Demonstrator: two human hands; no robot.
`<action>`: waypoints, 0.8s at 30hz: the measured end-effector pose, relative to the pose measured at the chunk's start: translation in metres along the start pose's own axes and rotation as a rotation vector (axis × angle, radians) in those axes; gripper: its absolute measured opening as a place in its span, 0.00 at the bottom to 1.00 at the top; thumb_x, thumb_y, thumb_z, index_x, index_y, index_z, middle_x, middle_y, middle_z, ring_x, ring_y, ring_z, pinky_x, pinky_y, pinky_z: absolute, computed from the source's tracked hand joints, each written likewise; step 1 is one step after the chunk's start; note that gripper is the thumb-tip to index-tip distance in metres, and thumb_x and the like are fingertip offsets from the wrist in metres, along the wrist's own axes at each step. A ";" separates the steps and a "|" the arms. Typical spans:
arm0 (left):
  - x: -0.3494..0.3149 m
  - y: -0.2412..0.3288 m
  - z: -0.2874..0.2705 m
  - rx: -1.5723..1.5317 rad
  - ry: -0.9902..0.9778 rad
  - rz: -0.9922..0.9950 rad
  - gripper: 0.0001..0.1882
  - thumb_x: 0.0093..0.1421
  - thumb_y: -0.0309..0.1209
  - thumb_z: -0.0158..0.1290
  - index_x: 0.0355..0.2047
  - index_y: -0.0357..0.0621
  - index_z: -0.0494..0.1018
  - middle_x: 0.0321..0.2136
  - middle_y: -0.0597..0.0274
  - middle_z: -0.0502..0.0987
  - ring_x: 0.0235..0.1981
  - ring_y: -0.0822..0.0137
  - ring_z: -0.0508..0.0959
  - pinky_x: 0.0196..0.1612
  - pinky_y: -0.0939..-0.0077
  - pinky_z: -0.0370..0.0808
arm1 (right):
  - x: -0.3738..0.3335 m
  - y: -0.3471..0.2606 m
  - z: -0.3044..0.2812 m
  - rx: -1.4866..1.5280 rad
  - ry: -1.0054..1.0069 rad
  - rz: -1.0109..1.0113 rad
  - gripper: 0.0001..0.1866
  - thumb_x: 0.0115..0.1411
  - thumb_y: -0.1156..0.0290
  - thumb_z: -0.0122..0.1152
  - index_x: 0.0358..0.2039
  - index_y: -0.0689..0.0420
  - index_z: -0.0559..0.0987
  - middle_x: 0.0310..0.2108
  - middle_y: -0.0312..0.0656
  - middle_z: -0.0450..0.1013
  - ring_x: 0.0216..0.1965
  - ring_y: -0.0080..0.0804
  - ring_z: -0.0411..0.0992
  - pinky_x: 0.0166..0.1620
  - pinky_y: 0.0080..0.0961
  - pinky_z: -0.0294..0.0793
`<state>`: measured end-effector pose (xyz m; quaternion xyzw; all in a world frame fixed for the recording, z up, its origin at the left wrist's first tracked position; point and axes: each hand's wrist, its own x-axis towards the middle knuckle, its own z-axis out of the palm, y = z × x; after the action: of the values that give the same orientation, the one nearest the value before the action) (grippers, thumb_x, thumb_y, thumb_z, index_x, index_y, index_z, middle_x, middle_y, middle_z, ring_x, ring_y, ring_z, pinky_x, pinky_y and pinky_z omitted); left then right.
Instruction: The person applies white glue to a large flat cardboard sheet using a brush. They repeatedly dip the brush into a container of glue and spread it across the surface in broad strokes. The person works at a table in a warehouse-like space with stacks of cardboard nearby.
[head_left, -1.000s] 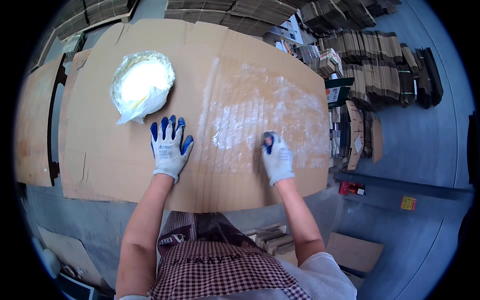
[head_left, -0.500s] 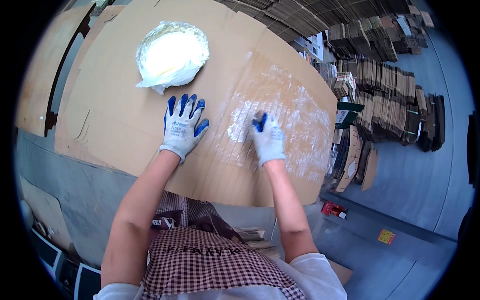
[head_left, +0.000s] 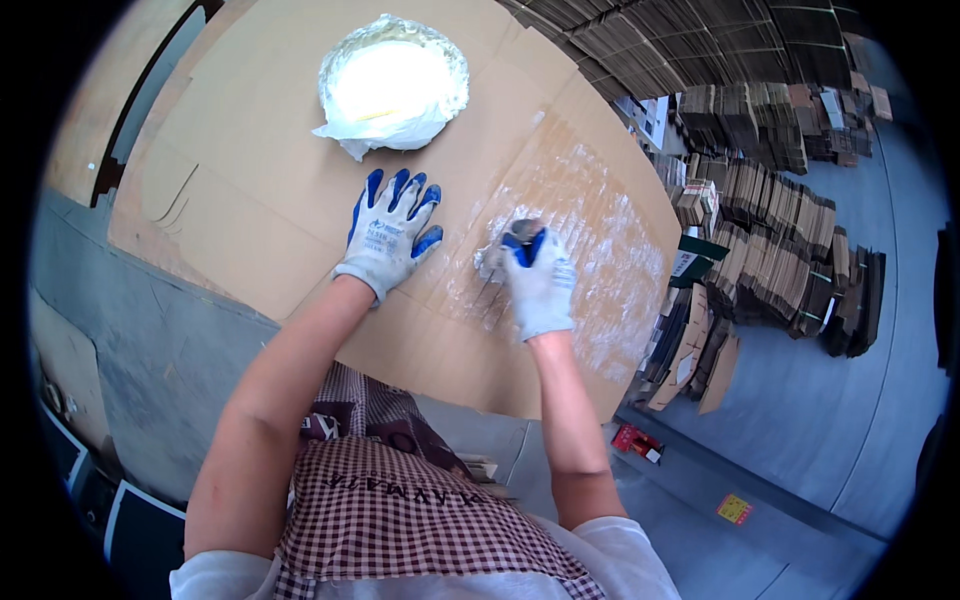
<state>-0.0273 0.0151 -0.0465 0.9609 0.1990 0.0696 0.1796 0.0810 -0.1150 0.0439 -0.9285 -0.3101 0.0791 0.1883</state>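
My left hand [head_left: 392, 238], in a grey-white glove with blue fingertips, lies flat with fingers spread on a big cardboard sheet [head_left: 250, 215]. My right hand [head_left: 540, 285], gloved alike, is closed round a small dark, rounded tool [head_left: 522, 231] whose kind I cannot make out. It presses on the sheet's right part, among whitish, streaky smears of paste [head_left: 590, 250]. Beyond my left hand sits a round, plastic-lined bowl [head_left: 335, 90], its rim crumpled. Bright white paste [head_left: 395, 80] fills it, with a yellowish streak near the front.
Tied stacks of flat cardboard [head_left: 765, 195] stand on the blue-grey floor [head_left: 800, 400] at the right. More bundles [head_left: 690, 45] line the far side. A red box [head_left: 637, 443] and a yellow label [head_left: 733, 509] lie low at the right. Wooden boards [head_left: 95, 130] are at the left.
The view has shifted, so the bowl appears farther up and right. My right hand still grips the tool over the smeared area; my left hand stays spread on the cardboard.
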 end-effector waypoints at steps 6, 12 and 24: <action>0.003 0.002 -0.003 -0.009 -0.035 0.007 0.26 0.56 0.46 0.40 0.53 0.49 0.60 0.54 0.57 0.59 0.57 0.58 0.55 0.59 0.56 0.42 | 0.018 0.014 0.006 -0.129 -0.210 0.079 0.11 0.46 0.70 0.57 0.31 0.61 0.73 0.31 0.49 0.70 0.33 0.43 0.70 0.37 0.32 0.68; 0.002 0.001 0.001 0.044 -0.057 -0.014 0.26 0.58 0.47 0.35 0.54 0.51 0.58 0.55 0.59 0.58 0.58 0.61 0.53 0.60 0.58 0.39 | 0.019 -0.018 0.008 -0.082 -0.218 -0.001 0.14 0.46 0.67 0.58 0.31 0.61 0.72 0.31 0.50 0.70 0.33 0.45 0.69 0.37 0.33 0.67; 0.000 0.000 0.003 0.033 -0.059 -0.011 0.26 0.58 0.47 0.35 0.54 0.51 0.58 0.55 0.59 0.58 0.58 0.61 0.53 0.60 0.58 0.40 | -0.002 -0.006 0.002 -0.205 -0.353 -0.005 0.19 0.48 0.62 0.54 0.38 0.60 0.70 0.37 0.52 0.68 0.38 0.48 0.67 0.42 0.35 0.66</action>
<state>-0.0270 0.0140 -0.0490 0.9642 0.2001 0.0370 0.1701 0.0754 -0.1115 0.0446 -0.9138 -0.3468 0.2081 0.0359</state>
